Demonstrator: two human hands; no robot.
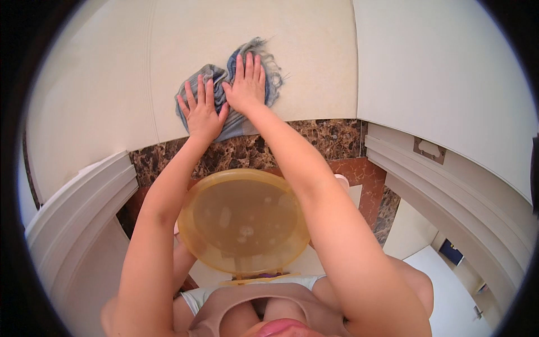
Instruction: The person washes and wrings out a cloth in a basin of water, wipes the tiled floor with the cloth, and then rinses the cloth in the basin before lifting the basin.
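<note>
A crumpled blue-grey cloth (236, 125) with a frayed, fringed edge lies spread on the cream floor. My left hand (205, 113) rests palm down on its left part, fingers spread. Flat on the cloth's upper right part is my right hand (248, 86), its fingers slightly apart. The two thumbs are close to each other. Neither hand visibly grips the fabric. Below the hands, between my forearms, is a round translucent yellow basin (244, 219) that holds cloudy water with some pale patches of foam.
A dark brown marble threshold strip (236, 153) crosses between white door frames, the left one (88, 210) and the right one (446, 198). A metal strike plate (429, 150) sits on the right frame. A white door panel (442, 71) stands at the upper right, another white door (446, 290) lower right.
</note>
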